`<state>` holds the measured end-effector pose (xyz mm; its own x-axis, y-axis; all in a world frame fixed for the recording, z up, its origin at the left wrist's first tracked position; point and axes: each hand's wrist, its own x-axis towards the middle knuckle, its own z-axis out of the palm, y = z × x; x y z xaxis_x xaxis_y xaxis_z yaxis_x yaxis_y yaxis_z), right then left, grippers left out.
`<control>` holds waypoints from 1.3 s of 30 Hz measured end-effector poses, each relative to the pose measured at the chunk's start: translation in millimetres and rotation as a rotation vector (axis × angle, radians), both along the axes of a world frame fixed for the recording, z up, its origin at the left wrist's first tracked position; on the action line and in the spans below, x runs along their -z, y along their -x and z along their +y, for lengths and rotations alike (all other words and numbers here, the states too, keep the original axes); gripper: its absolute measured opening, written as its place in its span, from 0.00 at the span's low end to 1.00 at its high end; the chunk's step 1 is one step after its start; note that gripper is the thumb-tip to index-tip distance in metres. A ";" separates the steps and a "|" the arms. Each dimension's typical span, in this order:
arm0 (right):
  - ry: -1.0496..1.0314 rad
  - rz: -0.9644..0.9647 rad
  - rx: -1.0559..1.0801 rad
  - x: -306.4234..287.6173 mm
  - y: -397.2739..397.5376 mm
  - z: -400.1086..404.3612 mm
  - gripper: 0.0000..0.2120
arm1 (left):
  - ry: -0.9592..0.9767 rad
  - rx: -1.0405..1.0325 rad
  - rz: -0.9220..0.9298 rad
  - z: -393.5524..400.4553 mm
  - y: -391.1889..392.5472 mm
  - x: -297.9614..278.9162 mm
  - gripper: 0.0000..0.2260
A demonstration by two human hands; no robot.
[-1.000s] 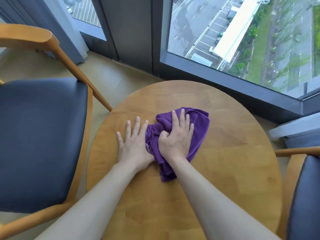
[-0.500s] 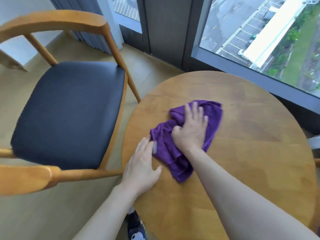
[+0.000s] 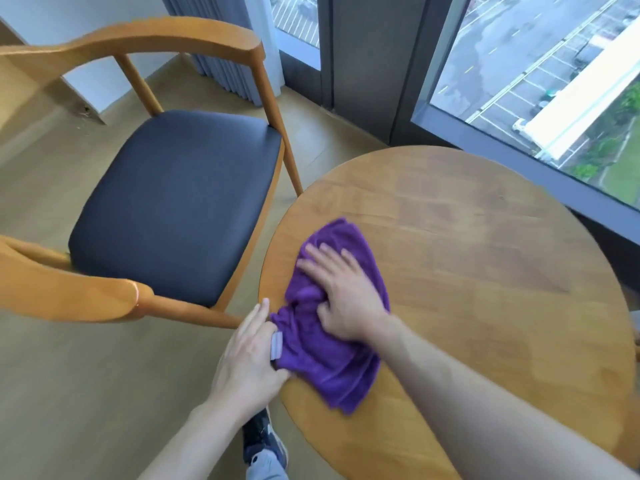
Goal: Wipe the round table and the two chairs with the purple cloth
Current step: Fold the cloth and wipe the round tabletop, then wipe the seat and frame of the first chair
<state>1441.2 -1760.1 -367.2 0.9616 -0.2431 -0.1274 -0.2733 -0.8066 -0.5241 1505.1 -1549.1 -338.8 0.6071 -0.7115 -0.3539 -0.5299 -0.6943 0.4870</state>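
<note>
The purple cloth (image 3: 325, 362) lies crumpled near the left edge of the round wooden table (image 3: 485, 271). My right hand (image 3: 341, 292) presses flat on top of the cloth with fingers spread. My left hand (image 3: 247, 358) sits at the table's left rim, fingers straight, touching the cloth's edge by its white tag. One wooden chair with a dark seat (image 3: 180, 202) stands left of the table. The second chair is out of view.
Large windows (image 3: 540, 81) with dark frames run behind the table. A grey curtain (image 3: 225, 71) hangs behind the chair. Wooden floor spreads at left. My shoe (image 3: 265, 445) shows below the table's edge.
Both hands and the cloth have slid from the table's middle toward its left edge. My left hand has moved off the tabletop to the rim. The view has turned left.
</note>
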 end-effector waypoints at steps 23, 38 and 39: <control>-0.999 -0.026 0.748 -111.4 -16.0 75.2 0.20 | 0.167 -0.145 -0.178 55.0 -78.5 -132.9 0.05; -0.292 -0.036 0.377 -120.9 -228.1 316.3 0.27 | -0.212 0.288 -0.270 206.4 -308.6 -89.7 0.34; -0.128 0.021 0.377 -113.1 -234.1 322.2 0.30 | -0.226 0.330 -0.268 204.9 -314.6 -88.0 0.35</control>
<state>1675.3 -1437.9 -254.1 0.8051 -0.5590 -0.1981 -0.5490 -0.5762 -0.6055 1819.7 -1344.3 -250.8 0.4532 -0.8044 -0.3840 -0.8257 -0.5412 0.1591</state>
